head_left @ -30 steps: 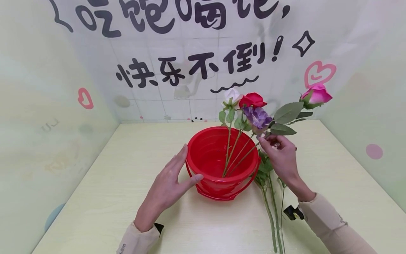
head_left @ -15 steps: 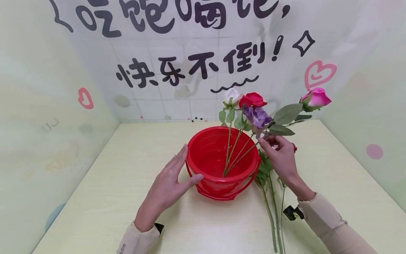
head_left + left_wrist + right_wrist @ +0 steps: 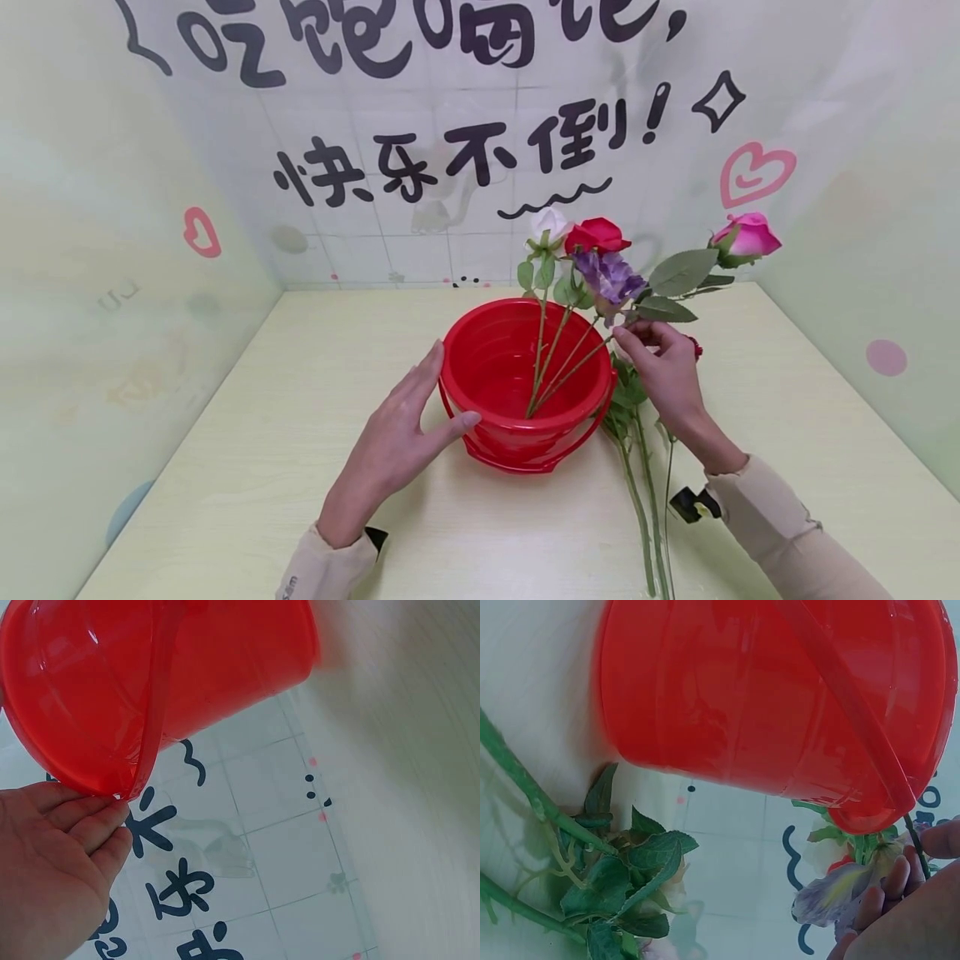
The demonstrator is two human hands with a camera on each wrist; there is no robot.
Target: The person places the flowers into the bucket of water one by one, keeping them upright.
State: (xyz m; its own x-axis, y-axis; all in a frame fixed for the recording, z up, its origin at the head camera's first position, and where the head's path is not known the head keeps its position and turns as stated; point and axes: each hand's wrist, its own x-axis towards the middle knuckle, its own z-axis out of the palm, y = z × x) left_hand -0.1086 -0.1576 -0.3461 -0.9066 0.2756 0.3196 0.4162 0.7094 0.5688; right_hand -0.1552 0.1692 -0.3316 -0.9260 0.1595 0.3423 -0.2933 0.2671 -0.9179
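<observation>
A red bucket (image 3: 525,442) stands on the table, several flower stems slanting up out of it. They carry a white rose (image 3: 550,225), a red rose (image 3: 597,237), a purple flower (image 3: 611,277) and a pink rose (image 3: 752,234). My right hand (image 3: 667,362) pinches the pink rose's stem just outside the rim; in the right wrist view the thumb and fingers meet on that stem (image 3: 916,847). With fingers straight, my left hand (image 3: 397,429) rests against the bucket's left side, thumb at the front rim. The left wrist view shows its fingertips (image 3: 112,814) touching the rim.
More flowers lie on the table (image 3: 247,467) right of the bucket, their green stems (image 3: 641,500) pointing toward me. Their leaves (image 3: 622,892) bunch beside the bucket. A wall (image 3: 375,250) with dark lettering rises behind, with side walls left and right.
The pink rose's head has dipped slightly and come a little left, its leaves shifting with it. My right hand has hardly moved; the left hand and bucket stay put.
</observation>
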